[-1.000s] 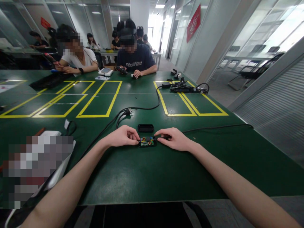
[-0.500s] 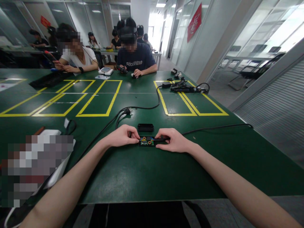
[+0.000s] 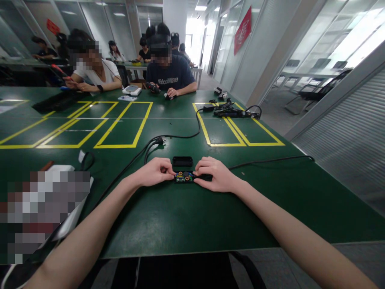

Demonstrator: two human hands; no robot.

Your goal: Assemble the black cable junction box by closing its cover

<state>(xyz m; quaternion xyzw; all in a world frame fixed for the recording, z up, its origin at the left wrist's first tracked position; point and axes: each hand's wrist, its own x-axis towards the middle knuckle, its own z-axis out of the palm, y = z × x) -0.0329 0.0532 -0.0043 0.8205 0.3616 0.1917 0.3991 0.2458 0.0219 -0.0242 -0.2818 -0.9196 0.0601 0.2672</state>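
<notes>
On the green table in front of me lies an open black adapter housing with a circuit board [image 3: 184, 176] in it; copper coils and small parts show on the board. My left hand [image 3: 158, 172] pinches the housing's left end between thumb and fingertips. At the right end, the thumb and fingers of my right hand [image 3: 215, 174] close around the black cable [image 3: 204, 177] where it meets the housing. That cable [image 3: 267, 160] runs on to the right across the table. Just behind the housing lies a black cover [image 3: 182, 161], its hollow side up. My fingertips hide both ends of the board.
A black cord with a plug [image 3: 159, 141] lies behind my left hand. Black adapters and cables [image 3: 230, 109] are heaped at the back right, among yellow tape outlines. A blurred white-edged object [image 3: 67, 226] is at my left. Across the table, a person holds a dark tool [image 3: 152, 87].
The fingers of my right hand have shifted slightly at the cable end, with the upper fingers raised a little. My left hand keeps its pinch. The whole view has shifted slightly.
</notes>
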